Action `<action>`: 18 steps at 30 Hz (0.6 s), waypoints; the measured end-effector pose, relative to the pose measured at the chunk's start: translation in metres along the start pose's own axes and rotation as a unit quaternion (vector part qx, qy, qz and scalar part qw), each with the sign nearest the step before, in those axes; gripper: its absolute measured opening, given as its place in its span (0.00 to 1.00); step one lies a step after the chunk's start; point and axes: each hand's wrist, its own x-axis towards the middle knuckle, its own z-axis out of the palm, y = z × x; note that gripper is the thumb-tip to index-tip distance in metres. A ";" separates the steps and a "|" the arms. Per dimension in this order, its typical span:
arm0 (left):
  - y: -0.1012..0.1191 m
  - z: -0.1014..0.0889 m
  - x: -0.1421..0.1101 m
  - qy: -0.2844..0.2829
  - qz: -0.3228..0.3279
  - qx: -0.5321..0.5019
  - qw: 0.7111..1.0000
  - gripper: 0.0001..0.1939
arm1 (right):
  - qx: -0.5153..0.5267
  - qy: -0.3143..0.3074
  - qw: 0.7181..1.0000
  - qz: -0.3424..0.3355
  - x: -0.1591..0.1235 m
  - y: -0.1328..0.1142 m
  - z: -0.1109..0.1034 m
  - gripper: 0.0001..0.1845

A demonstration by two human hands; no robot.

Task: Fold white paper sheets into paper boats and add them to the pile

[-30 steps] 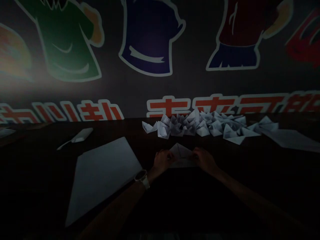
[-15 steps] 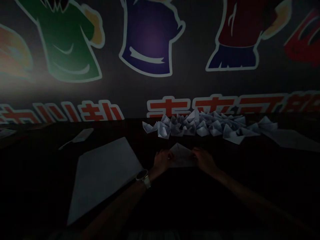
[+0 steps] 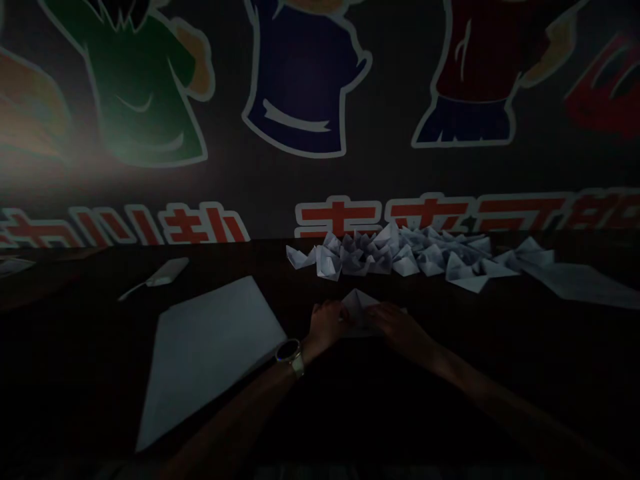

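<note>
Wall-mounted mural (image 3: 300, 87) behind a dark table (image 3: 90, 320), seen from a head-worn camera under dim light. The mural shows cartoon figures in green, navy and red garments, outlined in white, above a band of red characters (image 3: 430, 217) that ends at the table's far edge. On the table, left of centre, lies a large flat sheet of pale paper (image 3: 207, 360), its corners sharp and its surface smooth. Along the far side runs a low, crowded pile of white paper boats (image 3: 395, 257), their creased, pointed forms overlapping. A further flat sheet of paper (image 3: 580, 285) extends from the pile's right end toward the image edge. Far left sits a pale oblong object with a thin tail (image 3: 167, 271), too dim to identify.

Centre foreground: a triangular folded paper (image 3: 357, 310) lies on the table just in front of the pile and apart from it, its peak pointing away from the person and its broad base running left to right. The left hand (image 3: 327, 325), curled with fingers closed, holds the paper's left side. The right hand (image 3: 400, 332), fingers extended, lies across the paper's right side; whether it grips cannot be told. A wristwatch with a pale strap (image 3: 290, 355) circles the left wrist.
</note>
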 end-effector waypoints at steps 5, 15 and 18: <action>0.000 0.001 0.000 0.001 0.002 -0.002 1.000 0.08 | 0.098 -0.058 0.993 -0.018 -0.017 0.004 -0.001 0.28; -0.005 -0.004 -0.008 0.017 -0.011 0.062 0.998 0.15 | 0.151 -0.101 0.983 -0.017 -0.021 0.002 -0.010 0.32; -0.013 -0.008 -0.017 0.030 -0.010 0.078 0.996 0.13 | 0.150 -0.103 0.983 -0.020 -0.021 0.002 -0.011 0.32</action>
